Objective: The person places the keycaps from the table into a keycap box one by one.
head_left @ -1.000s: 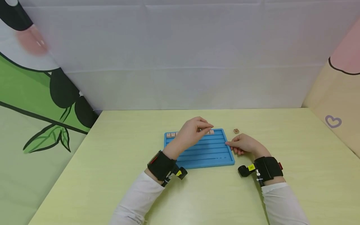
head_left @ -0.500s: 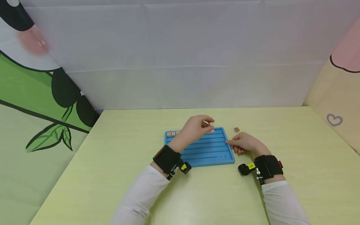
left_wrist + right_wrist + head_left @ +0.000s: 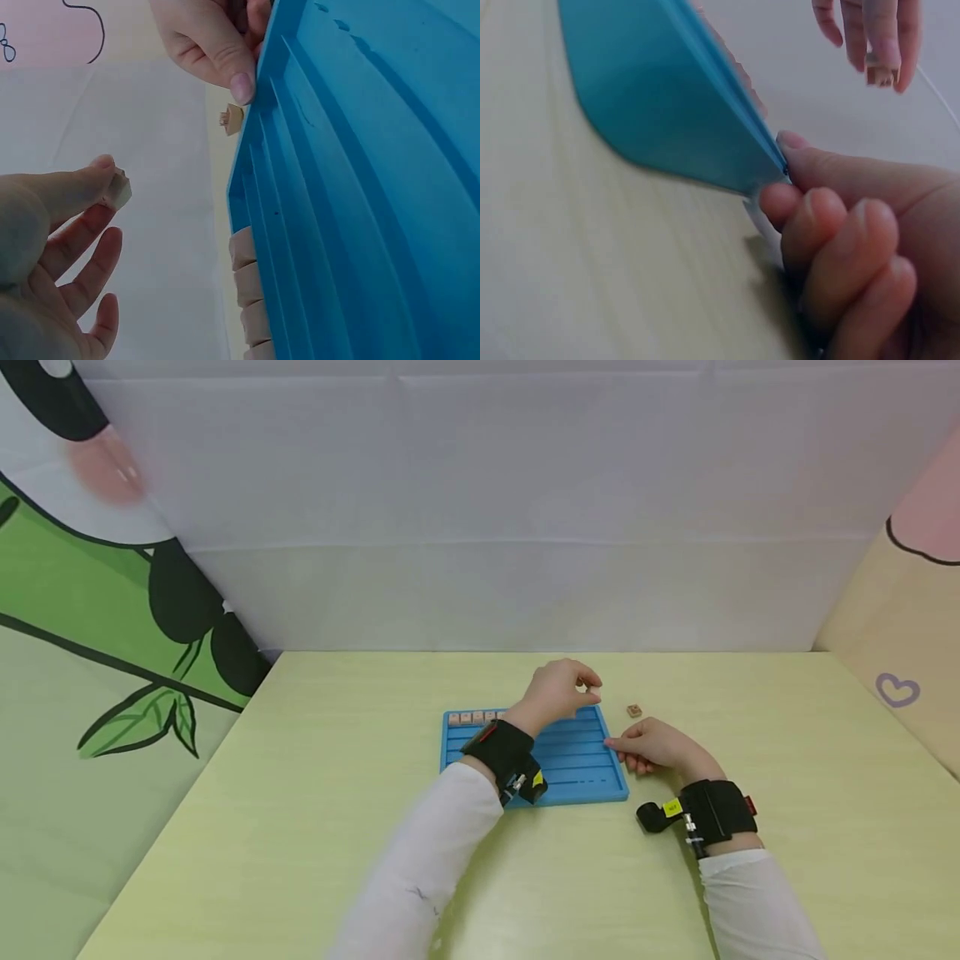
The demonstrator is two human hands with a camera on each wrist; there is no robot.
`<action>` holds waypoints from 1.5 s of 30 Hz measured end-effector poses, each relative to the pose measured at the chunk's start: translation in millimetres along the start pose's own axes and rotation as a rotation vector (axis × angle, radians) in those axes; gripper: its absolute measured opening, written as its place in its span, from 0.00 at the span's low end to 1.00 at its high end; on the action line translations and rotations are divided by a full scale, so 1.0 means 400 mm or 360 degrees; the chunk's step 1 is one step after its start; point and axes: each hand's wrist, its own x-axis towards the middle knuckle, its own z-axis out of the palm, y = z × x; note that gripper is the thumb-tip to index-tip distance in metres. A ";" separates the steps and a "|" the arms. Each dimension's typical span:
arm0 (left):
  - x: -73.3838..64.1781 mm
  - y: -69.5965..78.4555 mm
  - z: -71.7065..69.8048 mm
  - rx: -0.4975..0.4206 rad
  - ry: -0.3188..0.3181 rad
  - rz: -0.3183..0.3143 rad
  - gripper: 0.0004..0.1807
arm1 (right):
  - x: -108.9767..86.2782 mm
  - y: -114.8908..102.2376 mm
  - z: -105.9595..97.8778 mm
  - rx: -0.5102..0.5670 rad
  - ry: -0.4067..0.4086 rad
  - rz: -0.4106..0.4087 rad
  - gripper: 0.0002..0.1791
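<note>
My left hand (image 3: 555, 693) pinches a small beige keycap (image 3: 117, 189) between thumb and forefinger, held above the top right corner of a blue ridged tray (image 3: 577, 768). In the right wrist view the underside of this keycap (image 3: 882, 73) shows its stem. My right hand (image 3: 658, 748) grips the tray's right edge, thumb on the rim and fingers curled beneath. Several keycaps (image 3: 467, 718) stand in a row along the tray's top channel; my left hand and wrist hide part of that row in the head view.
A loose keycap (image 3: 634, 711) lies upside down on the pale yellow table (image 3: 262, 827), just right of the tray. A white cloth (image 3: 480, 527) hangs at the table's back edge. Both wrists wear black camera straps (image 3: 716, 810).
My left hand has moved right along the tray's top edge, the keycap in its fingertips now over the right corner. The right hand keeps its grip on the tray.
</note>
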 end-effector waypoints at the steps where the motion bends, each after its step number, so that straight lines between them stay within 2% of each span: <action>1: 0.006 0.002 0.007 0.0047 -0.0013 -0.0014 0.15 | 0.000 0.001 0.000 0.0005 -0.0001 -0.0002 0.22; 4: 0.022 0.003 0.024 0.0151 -0.0030 -0.0036 0.14 | 0.000 0.002 -0.002 0.0009 -0.0003 0.0003 0.22; 11: 0.051 0.002 0.052 0.0277 -0.0054 -0.0042 0.12 | 0.000 0.000 -0.002 -0.0004 0.0007 0.0009 0.22; 18: 0.065 -0.011 0.087 0.0399 -0.0077 -0.0149 0.07 | -0.002 -0.004 0.001 0.0012 -0.0001 0.0003 0.22; 29: 0.065 -0.010 0.090 0.0494 -0.0141 -0.0194 0.04 | -0.006 -0.009 0.001 0.0013 0.0005 -0.0010 0.22; 39: 0.074 0.003 0.098 0.0807 -0.0177 -0.0153 0.09 | -0.010 -0.015 0.003 0.0048 -0.0008 -0.0029 0.22; 45: 0.070 0.006 0.099 0.0834 -0.0205 -0.0132 0.12 | -0.012 -0.016 0.002 0.0052 -0.0009 -0.0009 0.22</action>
